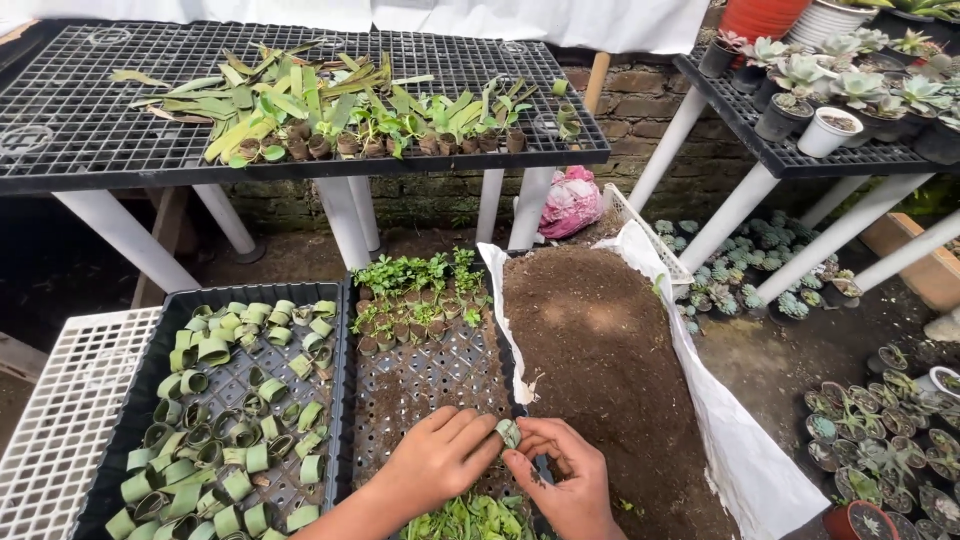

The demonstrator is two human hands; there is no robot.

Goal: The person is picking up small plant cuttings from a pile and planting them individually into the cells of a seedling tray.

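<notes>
Both your hands meet low over the black seedling tray (420, 385); left hand (437, 462) and right hand (562, 478) pinch one small rolled leaf cup (509, 432) between their fingertips, upright, equally near both; soil heap (600, 350) lies just right.

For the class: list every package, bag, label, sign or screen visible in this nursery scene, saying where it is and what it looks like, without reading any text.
White sack: lying open on the ground right of the black trays, holding brown soil.
Pink bag: crumpled on the ground under the black mesh bench, by a white leg.
Labels, signs or screens: none visible.
</notes>
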